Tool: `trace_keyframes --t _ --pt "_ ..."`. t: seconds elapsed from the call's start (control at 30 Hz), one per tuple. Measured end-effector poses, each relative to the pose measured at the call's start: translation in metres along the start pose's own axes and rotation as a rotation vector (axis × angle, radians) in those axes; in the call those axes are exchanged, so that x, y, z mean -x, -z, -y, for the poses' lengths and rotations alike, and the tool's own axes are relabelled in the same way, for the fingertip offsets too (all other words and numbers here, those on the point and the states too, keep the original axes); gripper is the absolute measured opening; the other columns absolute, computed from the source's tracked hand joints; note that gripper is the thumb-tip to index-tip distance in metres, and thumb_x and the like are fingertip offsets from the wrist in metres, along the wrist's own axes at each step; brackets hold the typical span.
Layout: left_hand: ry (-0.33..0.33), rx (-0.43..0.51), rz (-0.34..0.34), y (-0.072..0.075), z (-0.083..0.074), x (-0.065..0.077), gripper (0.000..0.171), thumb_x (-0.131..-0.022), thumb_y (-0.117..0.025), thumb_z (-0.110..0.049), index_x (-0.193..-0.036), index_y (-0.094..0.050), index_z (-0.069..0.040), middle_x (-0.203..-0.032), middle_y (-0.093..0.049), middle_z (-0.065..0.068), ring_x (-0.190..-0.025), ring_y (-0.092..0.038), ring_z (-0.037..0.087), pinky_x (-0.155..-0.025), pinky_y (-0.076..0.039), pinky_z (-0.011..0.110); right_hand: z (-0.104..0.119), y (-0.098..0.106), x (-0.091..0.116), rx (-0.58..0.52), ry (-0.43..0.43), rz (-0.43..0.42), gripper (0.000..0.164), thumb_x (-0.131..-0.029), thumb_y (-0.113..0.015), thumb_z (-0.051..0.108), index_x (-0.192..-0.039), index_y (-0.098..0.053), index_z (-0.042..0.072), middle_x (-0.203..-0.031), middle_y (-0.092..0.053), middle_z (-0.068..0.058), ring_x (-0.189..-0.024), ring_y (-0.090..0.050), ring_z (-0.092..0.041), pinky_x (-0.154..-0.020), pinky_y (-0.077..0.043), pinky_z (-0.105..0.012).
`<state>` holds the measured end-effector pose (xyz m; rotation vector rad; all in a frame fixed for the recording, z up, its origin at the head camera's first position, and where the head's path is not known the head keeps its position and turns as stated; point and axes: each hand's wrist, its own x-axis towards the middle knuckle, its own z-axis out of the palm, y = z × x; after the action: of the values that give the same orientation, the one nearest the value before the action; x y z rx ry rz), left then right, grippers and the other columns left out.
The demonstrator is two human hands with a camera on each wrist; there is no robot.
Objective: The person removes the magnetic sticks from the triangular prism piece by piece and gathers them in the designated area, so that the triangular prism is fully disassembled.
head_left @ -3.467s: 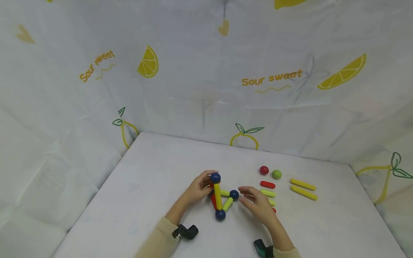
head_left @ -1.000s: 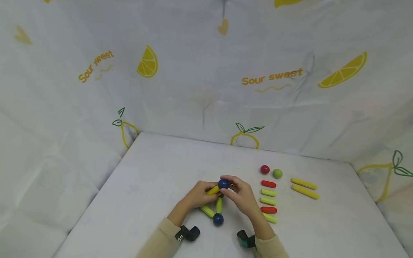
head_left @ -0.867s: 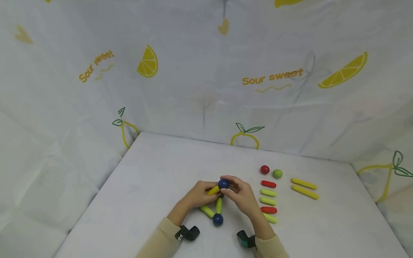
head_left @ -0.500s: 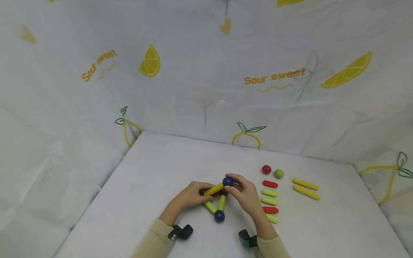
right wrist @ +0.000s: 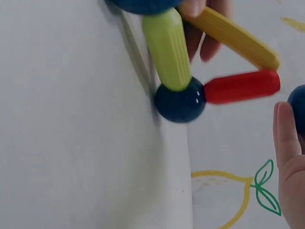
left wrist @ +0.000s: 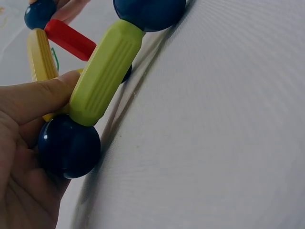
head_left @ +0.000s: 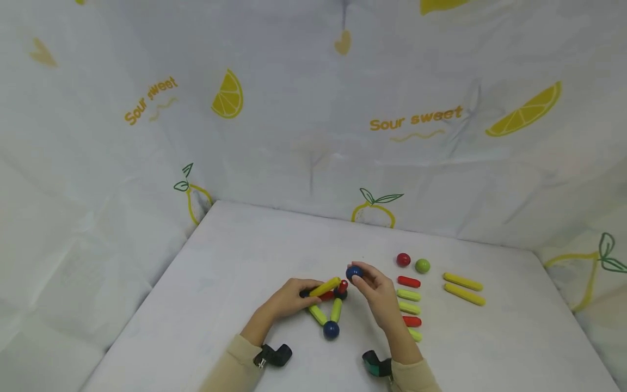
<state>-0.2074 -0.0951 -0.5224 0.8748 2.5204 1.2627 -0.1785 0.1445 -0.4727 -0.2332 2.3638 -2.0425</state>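
Note:
My left hand grips a frame of magnetic rods and blue balls at its left corner, its thumb by a yellow rod and a light green rod. A blue corner ball lies against that hand. Two light green rods meet at the front blue ball. From the right corner ball a short red rod rises with its end bare. My right hand pinches a separate blue ball, slightly apart from the yellow and red rod ends in the head view.
Right of the hands lies a column of short red and light green rods, partly behind the right hand. A red ball and a green ball sit above it. Two yellow rods lie farther right on the white table.
The frame has been turned and tilted. My right hand has taken the blue ball off the yellow rod's end, moving up and right; the red rod's end now shows.

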Motion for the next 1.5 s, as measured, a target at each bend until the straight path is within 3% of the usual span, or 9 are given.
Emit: trace_keyframes --t 0.13,0.4,0.6,0.73,0.9,1.07,1.1,1.27,1.5 --pt "0.021 -0.016 -0.004 0.0 0.0 0.002 0.039 -0.091 -0.063 -0.032 -0.126 -0.062 -0.015 -0.122 -0.065 0.003 -0.109 -0.06 0.014 -0.096 -0.049 0.035 0.003 0.01 0.001 -0.036 -0.055 -0.063 0.05 -0.089 -0.067 0.027 -0.131 -0.053 0.005 -0.133 -0.055 -0.011 -0.112 -0.057 -0.001 -0.091 -0.048 -0.018" --pt "0.052 0.017 -0.004 0.002 -0.004 0.001 0.041 -0.09 -0.063 -0.033 -0.126 -0.061 -0.014 -0.124 -0.064 0.003 -0.111 -0.059 0.016 -0.098 -0.048 0.037 0.003 0.044 0.006 0.018 -0.023 -0.124 0.046 -0.09 -0.066 0.023 -0.129 -0.053 0.004 -0.134 -0.052 -0.013 -0.111 -0.054 0.006 -0.088 -0.047 -0.011" --pt "0.05 0.037 -0.007 0.001 -0.006 0.0 0.04 -0.09 -0.064 -0.031 -0.126 -0.061 -0.013 -0.122 -0.064 0.003 -0.108 -0.059 0.015 -0.097 -0.048 0.037 0.002 0.08 0.013 0.058 -0.016 -0.153 0.05 -0.091 -0.065 0.022 -0.132 -0.048 -0.001 -0.127 -0.053 0.0 -0.107 -0.055 0.007 -0.086 -0.047 -0.009" --pt "0.048 0.034 -0.006 -0.001 -0.004 -0.002 0.039 -0.09 -0.064 -0.031 -0.125 -0.062 -0.014 -0.121 -0.065 0.002 -0.107 -0.059 0.014 -0.097 -0.048 0.036 0.001 0.11 0.013 0.145 0.005 -0.174 0.051 -0.092 -0.062 0.022 -0.134 -0.045 -0.003 -0.123 -0.051 0.01 -0.107 -0.051 0.012 -0.084 -0.045 -0.005" --pt "0.051 0.04 -0.007 -0.001 -0.001 -0.001 0.039 -0.09 -0.064 -0.031 -0.125 -0.062 -0.015 -0.121 -0.065 0.002 -0.108 -0.059 0.014 -0.098 -0.048 0.037 -0.025 0.152 0.0 0.311 -0.071 -0.254 0.058 -0.091 -0.061 0.04 -0.137 -0.046 0.008 -0.128 -0.054 0.005 -0.103 -0.048 0.017 -0.08 -0.044 -0.002" --pt "0.06 0.04 -0.009 0.0 0.0 0.0 0.038 -0.09 -0.064 -0.03 -0.125 -0.062 -0.014 -0.122 -0.065 0.003 -0.109 -0.059 0.015 -0.098 -0.048 0.036 -0.072 0.186 -0.023 0.378 -0.154 -0.276 0.069 -0.085 -0.058 0.059 -0.14 -0.045 0.019 -0.138 -0.05 -0.009 -0.113 -0.053 -0.001 -0.081 -0.049 -0.009" --pt "0.052 0.036 -0.012 0.0 0.001 0.0 0.038 -0.09 -0.064 -0.03 -0.125 -0.062 -0.014 -0.121 -0.065 0.003 -0.109 -0.059 0.015 -0.097 -0.048 0.036 -0.072 0.187 -0.025 0.404 -0.171 -0.264 0.07 -0.086 -0.057 0.059 -0.141 -0.044 0.018 -0.14 -0.048 -0.013 -0.117 -0.052 -0.008 -0.081 -0.049 -0.01" --pt "-0.004 0.006 -0.028 -0.001 0.005 0.0 0.038 -0.092 -0.063 -0.03 -0.125 -0.062 -0.012 -0.12 -0.065 0.004 -0.106 -0.059 0.014 -0.094 -0.05 0.035 -0.042 0.182 -0.03 0.475 -0.205 -0.166 0.061 -0.096 -0.052 0.039 -0.143 -0.037 0.003 -0.145 -0.039 -0.025 -0.132 -0.039 -0.04 -0.1 -0.045 -0.045" --pt "0.03 0.011 -0.015 -0.003 0.003 0.0 0.037 -0.091 -0.064 -0.031 -0.124 -0.063 -0.015 -0.12 -0.065 0.001 -0.108 -0.059 0.012 -0.097 -0.048 0.034 -0.048 0.197 -0.046 0.497 -0.298 -0.068 0.058 -0.1 -0.046 0.031 -0.145 -0.029 -0.002 -0.147 -0.028 -0.033 -0.131 -0.033 -0.048 -0.104 -0.035 -0.058"
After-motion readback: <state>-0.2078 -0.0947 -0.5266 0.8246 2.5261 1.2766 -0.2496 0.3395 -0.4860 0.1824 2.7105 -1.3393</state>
